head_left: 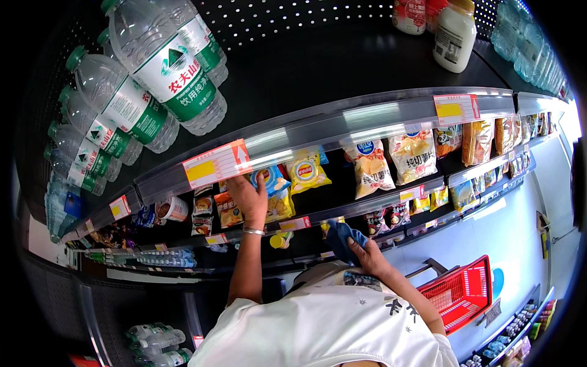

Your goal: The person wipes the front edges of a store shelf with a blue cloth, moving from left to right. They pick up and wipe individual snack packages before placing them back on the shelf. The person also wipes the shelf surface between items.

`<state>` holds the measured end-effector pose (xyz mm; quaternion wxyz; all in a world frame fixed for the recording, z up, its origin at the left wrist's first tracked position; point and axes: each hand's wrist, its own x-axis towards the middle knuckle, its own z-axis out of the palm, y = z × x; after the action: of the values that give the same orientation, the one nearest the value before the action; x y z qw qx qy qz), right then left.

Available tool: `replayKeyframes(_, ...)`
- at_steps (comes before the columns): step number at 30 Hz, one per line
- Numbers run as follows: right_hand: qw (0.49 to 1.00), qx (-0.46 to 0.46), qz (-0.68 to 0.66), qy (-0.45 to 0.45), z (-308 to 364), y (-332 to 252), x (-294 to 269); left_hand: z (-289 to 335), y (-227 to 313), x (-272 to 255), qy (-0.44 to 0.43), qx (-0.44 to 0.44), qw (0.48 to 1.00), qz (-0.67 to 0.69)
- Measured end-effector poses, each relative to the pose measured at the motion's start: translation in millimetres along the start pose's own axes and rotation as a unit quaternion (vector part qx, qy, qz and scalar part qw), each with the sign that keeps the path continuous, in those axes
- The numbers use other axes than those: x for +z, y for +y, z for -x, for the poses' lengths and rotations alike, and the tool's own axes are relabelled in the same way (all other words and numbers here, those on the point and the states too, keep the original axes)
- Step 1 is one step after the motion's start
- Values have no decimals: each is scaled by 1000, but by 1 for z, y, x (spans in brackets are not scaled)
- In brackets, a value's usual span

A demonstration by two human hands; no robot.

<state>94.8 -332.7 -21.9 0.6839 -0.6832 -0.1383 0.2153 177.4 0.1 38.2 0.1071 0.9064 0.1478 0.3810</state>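
Observation:
My left hand (246, 199), with a bracelet at the wrist, reaches up to a middle shelf of snack bags. Its thumb stands apart from the fingers, and the fingertips are partly hidden below the upper shelf's edge. Against its thumb side is a blue chip bag (273, 180); an orange snack bag (227, 211) lies on its other side. Farther right are yellow chip bags (309, 172) and a pale chip bag (369, 171). My right hand (370, 257) is closed on a bunched blue cloth (343, 240), held in front of the shelf near my body.
Big water bottles (174, 79) with green labels crowd the upper shelf (318, 67) at left. White jars (455, 38) stand at its back right. Price cards (217, 165) jut from the shelf edges. A red shopping basket (457, 293) sits at lower right. More bottles (156, 342) are at lower left.

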Motion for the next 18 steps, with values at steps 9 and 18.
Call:
replayKeyframes(9, 1000, -21, -8, 5, -1, -4, 0, 9, -19, 25, -81, -158, 980, 90)
replayKeyframes(18, 998, -50, 5, 28, 5, -4, 0, 11, -3, 33, -66, -157, 923, 344)
